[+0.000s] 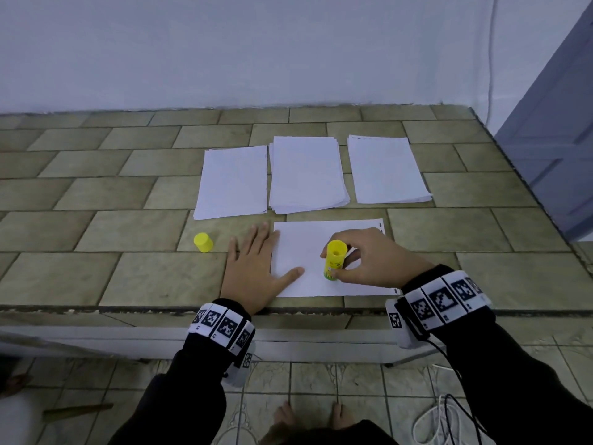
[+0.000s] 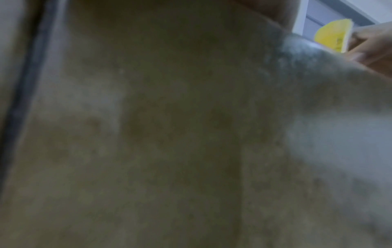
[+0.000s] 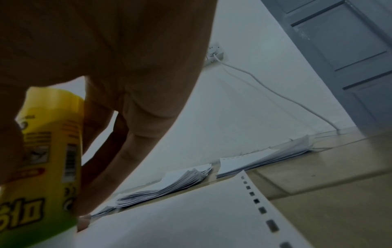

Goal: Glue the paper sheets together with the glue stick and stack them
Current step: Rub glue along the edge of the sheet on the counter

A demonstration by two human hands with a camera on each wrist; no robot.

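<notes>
A single white sheet point(image 1: 298, 252) with punched holes along its right edge lies near the table's front edge. My right hand point(image 1: 369, 255) grips the uncapped yellow glue stick point(image 1: 335, 258), which stands upright on the sheet's middle. In the right wrist view the glue stick point(image 3: 48, 159) is at the left, fingers curled round it, above the sheet point(image 3: 191, 218). My left hand point(image 1: 256, 261) lies flat on the table with straight fingers, its thumb pressing the sheet's left edge. The left wrist view is blurred, showing only the glue stick point(image 2: 333, 35) at the top right.
The yellow cap point(image 1: 203, 242) stands on the tiled table point(image 1: 96, 220), left of my left hand. Three paper stacks lie behind the sheet: left point(image 1: 232, 181), middle point(image 1: 308, 175), right point(image 1: 386, 170). A grey door point(image 1: 558, 123) is at the right, and a white cable point(image 3: 275, 94) runs down the wall.
</notes>
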